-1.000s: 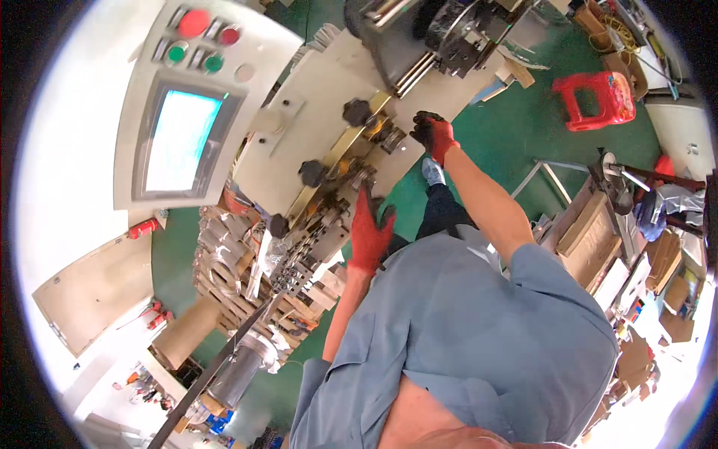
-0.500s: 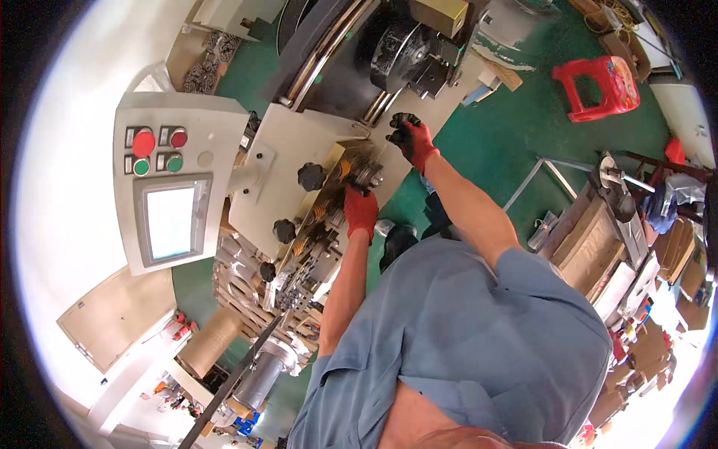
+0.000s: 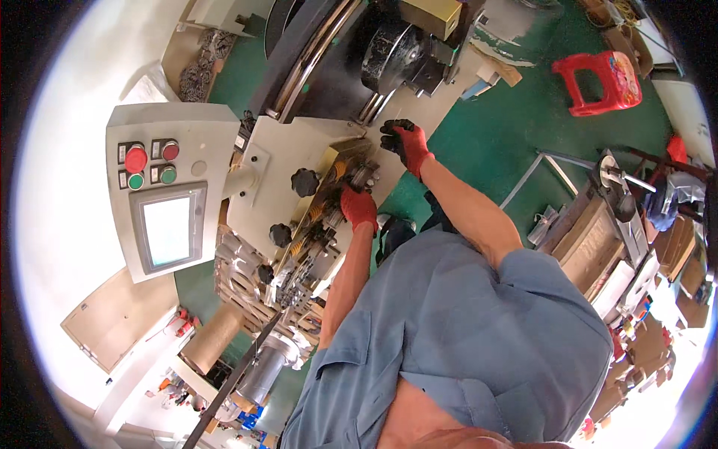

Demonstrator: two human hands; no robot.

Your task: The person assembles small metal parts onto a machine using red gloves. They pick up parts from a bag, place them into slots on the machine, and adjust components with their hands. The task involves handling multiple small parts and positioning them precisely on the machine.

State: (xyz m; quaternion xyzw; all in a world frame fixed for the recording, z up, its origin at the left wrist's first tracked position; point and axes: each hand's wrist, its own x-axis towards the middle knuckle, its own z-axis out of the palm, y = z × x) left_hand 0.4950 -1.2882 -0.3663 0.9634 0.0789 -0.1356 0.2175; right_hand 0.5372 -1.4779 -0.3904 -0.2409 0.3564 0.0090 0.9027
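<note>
Both my hands wear red gloves with black finger parts. My left hand [image 3: 360, 205] is against the metal roller assembly [image 3: 364, 176] on the machine; its fingers are bent and partly hidden there, so I cannot make out what they grip. My right hand [image 3: 407, 144] is farther forward and to the right, over the edge of the pale machine top [image 3: 407, 108]. Its fingers are curled together, and anything between them is too small to name. Ahead of it sits a dark round drum [image 3: 393, 58]. Several black knobs [image 3: 304, 182] line the roller row beside my left hand.
At the left stands a control panel [image 3: 166, 224] with a lit screen and red and green buttons. A red plastic stool [image 3: 598, 84] stands on the green floor [image 3: 486, 135] at the far right. Nearer on the right are a metal frame [image 3: 521, 179] and cardboard [image 3: 591, 239].
The view has shifted slightly, so the panel and machine appear a little farther left. My right hand has moved slightly left and its curled fingers have turned. My left hand stays at the rollers.
</note>
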